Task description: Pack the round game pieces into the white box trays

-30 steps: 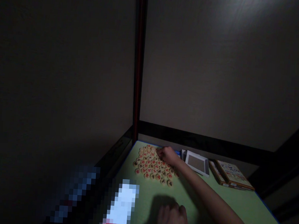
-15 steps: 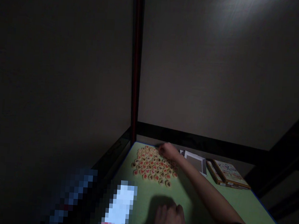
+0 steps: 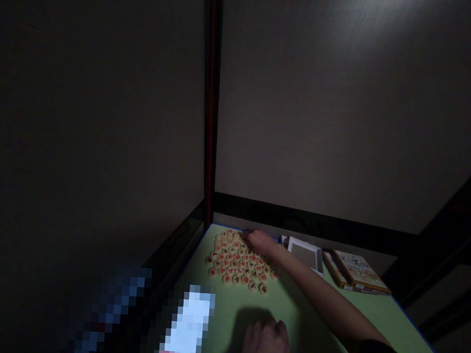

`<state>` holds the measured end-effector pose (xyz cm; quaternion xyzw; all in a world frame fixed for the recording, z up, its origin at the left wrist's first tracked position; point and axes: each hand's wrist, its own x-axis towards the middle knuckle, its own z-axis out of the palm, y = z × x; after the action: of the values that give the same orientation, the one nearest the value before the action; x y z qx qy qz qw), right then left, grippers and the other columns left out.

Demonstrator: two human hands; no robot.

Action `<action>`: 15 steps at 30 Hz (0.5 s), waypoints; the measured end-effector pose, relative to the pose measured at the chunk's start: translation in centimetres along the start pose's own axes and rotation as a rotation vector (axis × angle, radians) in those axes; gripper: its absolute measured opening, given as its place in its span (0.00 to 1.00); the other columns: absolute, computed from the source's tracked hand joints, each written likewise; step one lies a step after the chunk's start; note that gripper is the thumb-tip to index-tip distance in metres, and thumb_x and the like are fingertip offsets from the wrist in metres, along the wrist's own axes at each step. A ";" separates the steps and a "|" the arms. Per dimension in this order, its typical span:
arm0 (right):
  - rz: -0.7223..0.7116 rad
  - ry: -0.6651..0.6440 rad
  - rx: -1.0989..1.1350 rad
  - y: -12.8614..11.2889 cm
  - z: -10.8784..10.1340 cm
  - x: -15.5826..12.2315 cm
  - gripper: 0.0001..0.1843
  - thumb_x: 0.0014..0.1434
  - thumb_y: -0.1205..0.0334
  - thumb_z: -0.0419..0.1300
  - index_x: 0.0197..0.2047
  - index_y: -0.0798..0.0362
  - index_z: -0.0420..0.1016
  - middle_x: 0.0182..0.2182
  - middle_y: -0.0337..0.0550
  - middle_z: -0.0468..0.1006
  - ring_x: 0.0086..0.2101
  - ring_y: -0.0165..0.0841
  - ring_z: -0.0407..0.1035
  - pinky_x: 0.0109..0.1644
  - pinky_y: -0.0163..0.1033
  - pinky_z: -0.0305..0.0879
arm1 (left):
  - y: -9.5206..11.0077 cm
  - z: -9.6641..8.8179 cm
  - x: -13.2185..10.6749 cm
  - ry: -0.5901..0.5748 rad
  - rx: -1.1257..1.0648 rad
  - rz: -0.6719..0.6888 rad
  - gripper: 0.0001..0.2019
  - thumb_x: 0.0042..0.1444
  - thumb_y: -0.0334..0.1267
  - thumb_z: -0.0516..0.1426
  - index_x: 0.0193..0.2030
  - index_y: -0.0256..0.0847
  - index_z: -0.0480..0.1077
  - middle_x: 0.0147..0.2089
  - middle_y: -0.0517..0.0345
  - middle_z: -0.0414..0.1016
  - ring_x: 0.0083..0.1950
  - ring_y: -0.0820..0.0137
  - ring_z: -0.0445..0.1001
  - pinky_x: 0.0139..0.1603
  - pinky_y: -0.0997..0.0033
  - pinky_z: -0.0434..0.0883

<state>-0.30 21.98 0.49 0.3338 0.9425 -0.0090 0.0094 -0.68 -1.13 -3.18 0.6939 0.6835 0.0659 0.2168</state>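
Round wooden xiangqi pieces point(image 3: 236, 263) lie in a packed cluster on the green table, many showing red or black characters and some at the back looking blank. My right hand point(image 3: 260, 241) reaches across to the cluster's back right edge. Its fingers are bent together and point down to the left, against or just over the pieces. Anything between the fingertips is hidden. Nearer to me, my left hand point(image 3: 266, 345) sits low over the table with its fingers curled in. Its palm faces away from view, so I cannot see whether it holds something.
A shallow white open box point(image 3: 306, 255) stands at the back, beyond my right forearm. Printed flat boxes point(image 3: 360, 271) lie to its right. Walls border the green table point(image 3: 220, 310) on the left and back. A pixelated bright patch point(image 3: 188, 324) covers the lower left.
My right hand has moved slightly left and down onto the back of the cluster. My left hand keeps its curled pose. The whole view has shifted slightly.
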 end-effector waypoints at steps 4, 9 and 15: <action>-0.010 0.029 0.091 0.7 -0.1 0.1 0.18 0.60 0.71 0.54 0.52 0.56 0.75 0.46 0.54 0.80 0.44 0.39 0.75 0.43 0.36 0.66 | -0.2 0.8 0.2 0.038 0.010 0.016 0.17 0.62 0.33 0.48 0.53 0.42 0.72 0.51 0.45 0.75 0.52 0.56 0.73 0.53 0.55 0.67; -0.007 0.019 0.213 2.0 -0.2 0.5 0.18 0.50 0.77 0.57 0.42 0.56 0.81 0.37 0.45 0.84 0.39 0.35 0.77 0.41 0.32 0.66 | -0.2 0.9 0.3 0.051 0.029 -0.002 0.17 0.63 0.33 0.48 0.54 0.42 0.72 0.52 0.45 0.75 0.53 0.56 0.72 0.54 0.55 0.65; 0.002 0.002 0.295 2.9 0.4 1.1 0.17 0.47 0.77 0.58 0.36 0.54 0.85 0.33 0.41 0.85 0.34 0.34 0.78 0.38 0.32 0.67 | 0.1 -0.3 -0.1 0.005 0.033 0.018 0.17 0.63 0.32 0.48 0.55 0.41 0.71 0.51 0.45 0.75 0.52 0.57 0.74 0.53 0.56 0.67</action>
<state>0.72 24.92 0.01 0.3326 0.9307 -0.1469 -0.0406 -0.75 -1.17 -2.84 0.7034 0.6787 0.0584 0.2027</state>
